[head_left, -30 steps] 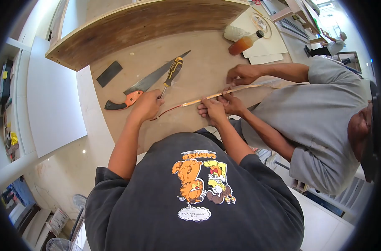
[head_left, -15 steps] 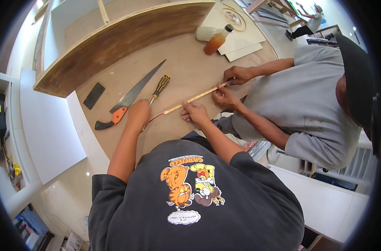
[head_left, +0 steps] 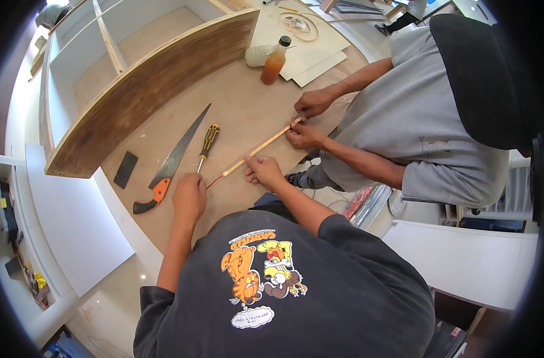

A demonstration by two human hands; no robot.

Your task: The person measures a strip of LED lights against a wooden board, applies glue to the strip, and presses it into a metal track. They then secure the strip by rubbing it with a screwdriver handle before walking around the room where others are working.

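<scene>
A narrow glowing strip [head_left: 266,144] lies diagonally over the brown tabletop. My right hand [head_left: 264,172] pinches its near part between thumb and fingers. Thin red wires [head_left: 216,181] run from the strip's lower end to the edge of my left hand [head_left: 189,196], whose fingers are closed; what they hold is hidden. The tip of a yellow-and-black screwdriver [head_left: 210,141] reaches close to those fingers. A co-worker's two hands [head_left: 307,122] hold the strip's far end. Left of the screwdriver lies a handsaw [head_left: 179,152] with an orange and black handle.
A dark rectangular block [head_left: 125,170] lies left of the saw. Behind stands a wooden-edged cabinet frame [head_left: 158,89]. An amber bottle [head_left: 273,62], a clear bottle [head_left: 257,55], pale boards [head_left: 319,67] and a reel [head_left: 296,24] are at the back. The co-worker in grey [head_left: 415,119] leans in at the right.
The camera view has turned and shifted, so the tabletop items appear farther left. Both my hands and the co-worker's hands remain around the strip, with little visible change in their hold.
</scene>
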